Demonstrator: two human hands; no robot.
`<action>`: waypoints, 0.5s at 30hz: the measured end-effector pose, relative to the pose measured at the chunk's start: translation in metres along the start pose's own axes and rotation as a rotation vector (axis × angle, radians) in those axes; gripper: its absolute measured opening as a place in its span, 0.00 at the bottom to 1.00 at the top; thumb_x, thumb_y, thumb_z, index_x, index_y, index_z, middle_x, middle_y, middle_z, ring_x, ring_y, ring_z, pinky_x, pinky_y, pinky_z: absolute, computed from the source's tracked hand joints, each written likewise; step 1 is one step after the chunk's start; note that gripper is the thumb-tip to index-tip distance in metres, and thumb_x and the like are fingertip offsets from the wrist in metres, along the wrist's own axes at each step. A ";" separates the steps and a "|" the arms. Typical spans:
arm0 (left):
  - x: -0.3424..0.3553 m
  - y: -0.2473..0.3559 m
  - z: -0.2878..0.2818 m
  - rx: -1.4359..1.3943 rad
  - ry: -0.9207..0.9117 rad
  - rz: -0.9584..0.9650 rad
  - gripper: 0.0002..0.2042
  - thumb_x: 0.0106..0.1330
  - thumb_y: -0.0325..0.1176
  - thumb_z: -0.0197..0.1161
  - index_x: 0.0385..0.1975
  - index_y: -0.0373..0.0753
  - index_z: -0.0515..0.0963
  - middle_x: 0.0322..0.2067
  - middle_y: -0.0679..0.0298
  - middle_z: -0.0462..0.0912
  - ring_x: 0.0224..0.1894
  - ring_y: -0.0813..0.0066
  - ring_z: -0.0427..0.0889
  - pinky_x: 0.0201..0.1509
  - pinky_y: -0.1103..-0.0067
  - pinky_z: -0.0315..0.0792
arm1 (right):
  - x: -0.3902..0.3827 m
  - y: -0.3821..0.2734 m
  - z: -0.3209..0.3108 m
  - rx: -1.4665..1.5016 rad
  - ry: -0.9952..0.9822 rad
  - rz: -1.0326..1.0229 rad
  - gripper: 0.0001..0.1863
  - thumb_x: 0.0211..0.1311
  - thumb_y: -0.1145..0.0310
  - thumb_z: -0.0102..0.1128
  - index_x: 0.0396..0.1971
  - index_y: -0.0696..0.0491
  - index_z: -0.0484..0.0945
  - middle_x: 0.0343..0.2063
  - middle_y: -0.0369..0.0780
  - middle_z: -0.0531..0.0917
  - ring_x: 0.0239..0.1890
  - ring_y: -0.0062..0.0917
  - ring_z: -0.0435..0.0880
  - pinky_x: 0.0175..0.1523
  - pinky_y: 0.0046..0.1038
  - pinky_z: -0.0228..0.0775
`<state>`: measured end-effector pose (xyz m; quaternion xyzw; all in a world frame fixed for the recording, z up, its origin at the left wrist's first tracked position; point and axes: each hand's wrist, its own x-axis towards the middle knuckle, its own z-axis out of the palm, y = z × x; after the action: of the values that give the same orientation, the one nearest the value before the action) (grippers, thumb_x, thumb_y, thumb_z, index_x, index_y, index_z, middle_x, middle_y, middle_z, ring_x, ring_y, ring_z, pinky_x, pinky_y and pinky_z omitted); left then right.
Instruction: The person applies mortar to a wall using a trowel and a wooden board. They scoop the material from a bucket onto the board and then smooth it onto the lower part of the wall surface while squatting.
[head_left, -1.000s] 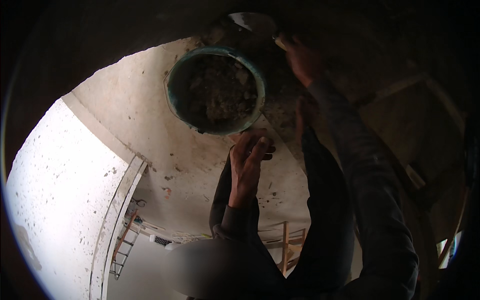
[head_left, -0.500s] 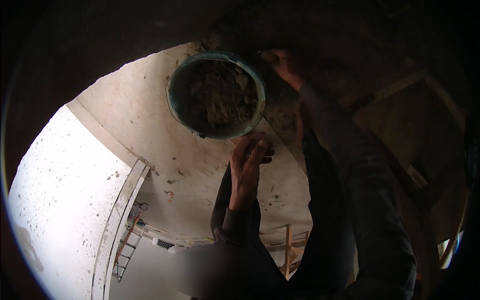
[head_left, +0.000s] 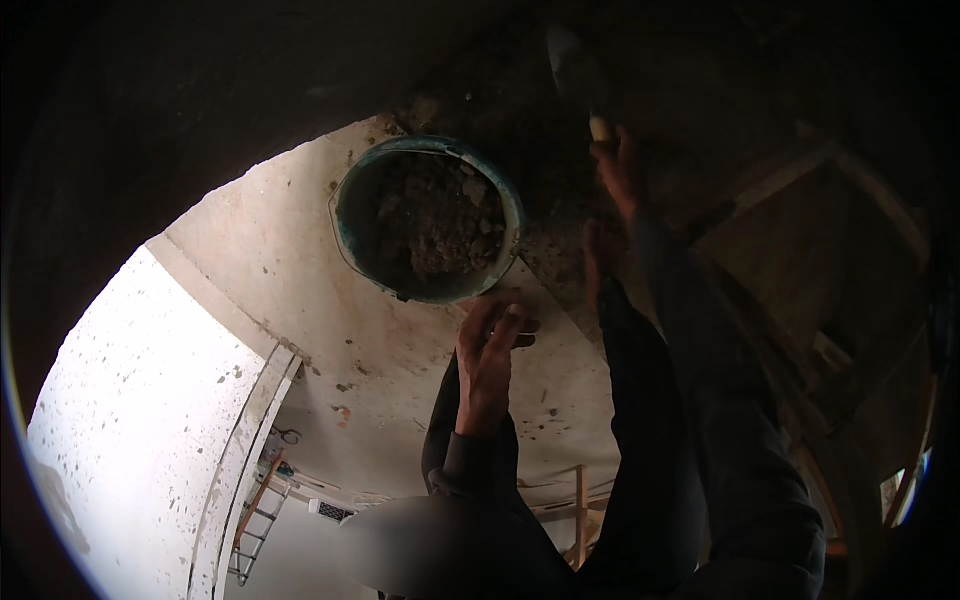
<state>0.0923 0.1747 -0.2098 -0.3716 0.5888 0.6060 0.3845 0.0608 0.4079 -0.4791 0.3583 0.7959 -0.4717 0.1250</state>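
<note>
A round green bucket [head_left: 345, 235] holding lumpy dark mortar is raised overhead against a pale plastered surface [head_left: 260, 300]. My left hand [head_left: 487, 362] reaches up and grips the bucket at its lower rim. My right hand [head_left: 618, 172] is stretched higher, closed round the pale handle of a trowel [head_left: 598, 128]. The trowel's blade lies against a dark, wet-looking patch of the surface [head_left: 560, 215] just right of the bucket. Dark sleeves cover both forearms.
A bright speckled wall [head_left: 130, 420] fills the lower left, with a ladder [head_left: 255, 525] beside it. Wooden posts [head_left: 580, 510] stand low in the middle. Timber beams [head_left: 800, 200] cross the dark right side. The picture's rim is in deep shadow.
My right hand swept the trowel left across the dark patch, then back to the right and a little lower. The bucket stays held in my left hand, almost still.
</note>
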 end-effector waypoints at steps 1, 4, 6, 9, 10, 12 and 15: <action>0.000 0.000 -0.001 -0.010 0.009 -0.001 0.15 0.67 0.35 0.53 0.47 0.33 0.72 0.35 0.59 0.80 0.38 0.73 0.79 0.44 0.77 0.71 | 0.008 -0.005 0.004 -0.023 0.022 -0.044 0.33 0.55 0.57 0.59 0.58 0.60 0.66 0.53 0.51 0.74 0.57 0.43 0.72 0.59 0.37 0.63; -0.001 0.004 -0.001 -0.004 0.001 -0.012 0.15 0.66 0.35 0.54 0.47 0.33 0.73 0.35 0.59 0.80 0.38 0.74 0.78 0.44 0.77 0.71 | 0.033 -0.026 0.000 -0.269 0.100 -0.207 0.31 0.55 0.60 0.60 0.57 0.59 0.67 0.50 0.51 0.76 0.52 0.43 0.75 0.54 0.38 0.67; 0.000 0.002 -0.002 -0.023 -0.009 0.002 0.14 0.66 0.35 0.54 0.47 0.33 0.73 0.35 0.60 0.80 0.38 0.74 0.79 0.44 0.77 0.71 | 0.048 -0.030 -0.002 -0.439 0.116 -0.232 0.29 0.55 0.63 0.59 0.56 0.59 0.68 0.47 0.50 0.78 0.45 0.41 0.80 0.46 0.37 0.72; -0.001 0.001 -0.008 -0.041 -0.003 0.016 0.14 0.66 0.35 0.54 0.46 0.33 0.73 0.34 0.60 0.80 0.37 0.74 0.79 0.44 0.77 0.71 | 0.032 -0.072 -0.009 -0.543 0.015 -0.195 0.25 0.54 0.65 0.59 0.53 0.58 0.71 0.46 0.50 0.79 0.45 0.42 0.80 0.49 0.37 0.71; -0.001 0.002 -0.007 -0.043 -0.015 0.023 0.14 0.66 0.35 0.54 0.46 0.33 0.73 0.34 0.61 0.79 0.37 0.74 0.79 0.44 0.78 0.71 | 0.033 -0.067 -0.014 -0.551 -0.010 -0.239 0.25 0.53 0.66 0.59 0.53 0.57 0.72 0.45 0.50 0.79 0.45 0.42 0.80 0.49 0.37 0.71; -0.001 0.005 -0.003 -0.025 -0.010 0.016 0.14 0.66 0.35 0.54 0.46 0.33 0.73 0.34 0.61 0.79 0.37 0.75 0.78 0.43 0.78 0.71 | 0.035 -0.047 -0.018 -0.564 -0.067 -0.324 0.25 0.52 0.67 0.59 0.52 0.57 0.72 0.44 0.50 0.80 0.44 0.42 0.80 0.49 0.36 0.71; -0.002 0.006 -0.005 -0.002 0.008 0.015 0.14 0.66 0.35 0.53 0.45 0.33 0.73 0.34 0.61 0.79 0.37 0.75 0.78 0.43 0.77 0.71 | 0.021 -0.036 -0.012 -0.515 0.026 -0.443 0.26 0.50 0.69 0.59 0.52 0.57 0.72 0.44 0.49 0.80 0.43 0.41 0.81 0.48 0.36 0.71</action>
<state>0.0874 0.1697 -0.2056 -0.3701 0.5927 0.6079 0.3771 0.0227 0.4172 -0.4605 0.1394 0.9489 -0.2662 0.0959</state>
